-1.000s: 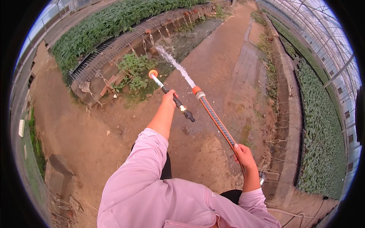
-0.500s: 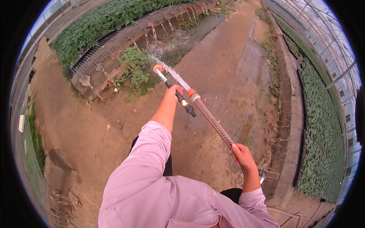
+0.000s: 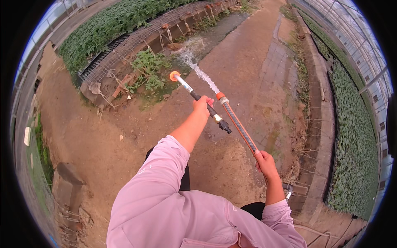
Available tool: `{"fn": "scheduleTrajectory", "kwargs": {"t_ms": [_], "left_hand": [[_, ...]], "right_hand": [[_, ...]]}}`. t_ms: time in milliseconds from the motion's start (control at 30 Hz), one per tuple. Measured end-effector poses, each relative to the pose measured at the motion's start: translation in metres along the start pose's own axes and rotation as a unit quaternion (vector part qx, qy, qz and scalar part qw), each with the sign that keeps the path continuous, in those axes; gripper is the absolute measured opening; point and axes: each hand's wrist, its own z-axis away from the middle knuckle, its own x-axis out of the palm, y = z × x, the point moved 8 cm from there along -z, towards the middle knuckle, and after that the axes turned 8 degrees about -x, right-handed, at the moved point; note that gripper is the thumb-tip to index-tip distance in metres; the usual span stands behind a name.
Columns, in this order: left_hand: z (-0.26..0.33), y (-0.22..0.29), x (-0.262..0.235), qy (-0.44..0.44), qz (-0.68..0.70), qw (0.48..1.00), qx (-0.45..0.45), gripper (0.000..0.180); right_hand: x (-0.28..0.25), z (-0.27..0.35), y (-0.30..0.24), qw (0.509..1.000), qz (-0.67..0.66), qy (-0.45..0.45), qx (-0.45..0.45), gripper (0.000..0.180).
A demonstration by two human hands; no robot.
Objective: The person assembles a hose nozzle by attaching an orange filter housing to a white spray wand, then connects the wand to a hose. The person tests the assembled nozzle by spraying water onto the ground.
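The left hand [image 3: 202, 105] is stretched out ahead, its fingers wrapped tightly round the dark grip of a spray wand [image 3: 198, 98]. The wand is a thin metal tube that ends in a round orange head [image 3: 175, 76], pointing up and to the left, toward a patch of green weeds [image 3: 147, 74] at the foot of a low brick wall [image 3: 136, 45]. The wand's lower end, a small black fitting, sticks out below the hand.

The right hand [image 3: 264, 162] is lower and nearer the body, closed round an orange-and-dark braided hose [image 3: 239, 126]. The hose rises from that hand up to the left and ends in an orange and grey connector [image 3: 222, 99], just beside the left hand but not joined to the wand. Water [image 3: 198, 68] shoots from this open end in a white stream, flying over the dirt ground [image 3: 103, 136] and landing by the wet strip near the wall.

The wall carries a wire mesh top, with a bed of leafy plants [image 3: 107, 25] behind it. Along the right edge of the ground runs a concrete kerb [image 3: 320, 111], and beyond it another long plant bed [image 3: 355, 132] under a glazed greenhouse roof. The person wears a pink long-sleeved top [image 3: 165, 206].
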Motion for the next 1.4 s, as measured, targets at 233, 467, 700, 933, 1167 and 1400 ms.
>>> {"fn": "scheduleTrajectory", "kwargs": {"t_ms": [233,467,700,933,1167,1400], "left_hand": [[0.072,-0.043,0.012,-0.036,-0.088,0.995,0.002,0.026],[0.124,-0.081,0.033,-0.149,-0.200,0.968,0.029,0.023],[0.138,-0.096,0.057,-0.303,-0.241,0.920,0.062,0.023],[0.148,-0.102,0.072,-0.369,-0.188,0.910,-0.017,0.023],[0.157,-0.108,0.078,-0.366,-0.195,0.907,-0.069,0.023],[0.175,-0.101,0.094,-0.366,-0.163,0.913,-0.077,0.021]], "right_hand": [[-0.002,-0.013,0.008,0.998,0.038,0.040,-0.010,0.039],[-0.005,-0.026,0.023,0.994,0.055,0.083,-0.051,0.041],[0.015,-0.017,0.015,0.995,-0.001,0.056,-0.085,0.038],[0.033,0.002,-0.008,0.991,-0.114,0.027,-0.060,0.038],[0.009,0.016,-0.025,0.960,0.100,0.134,-0.223,0.037],[-0.009,0.029,-0.064,0.936,0.064,0.176,-0.300,0.030]]}}
